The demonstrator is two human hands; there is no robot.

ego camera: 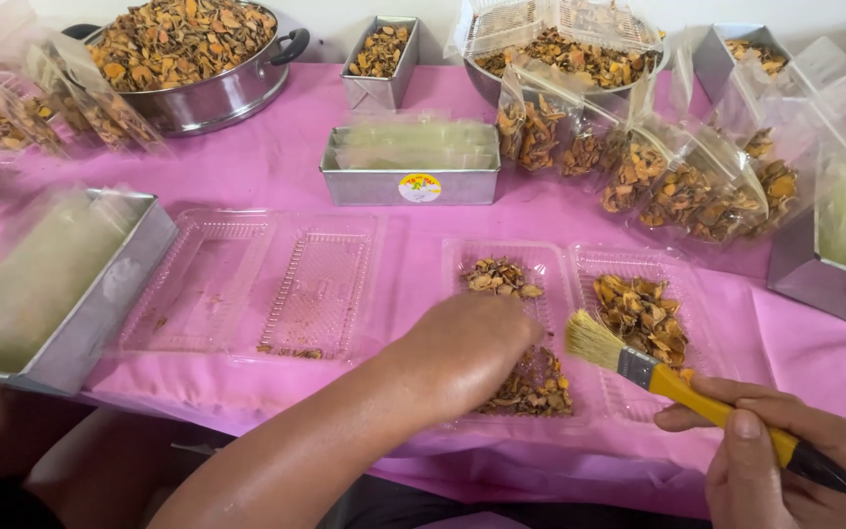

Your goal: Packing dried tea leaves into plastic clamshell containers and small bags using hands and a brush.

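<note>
My left hand rests fingers-down on a heap of dried brown-orange slices in the left half of an open clear plastic clamshell tray; its fingertips are hidden, so whether it grips any slices is unclear. More slices lie in the tray's right half. My right hand holds a yellow-handled paintbrush with pale bristles pointing toward the slices in the right half.
An empty open clamshell tray lies to the left. Metal tins with folded clear bags, a steel pot and bowl of slices, and several filled clear bags stand on the pink tablecloth.
</note>
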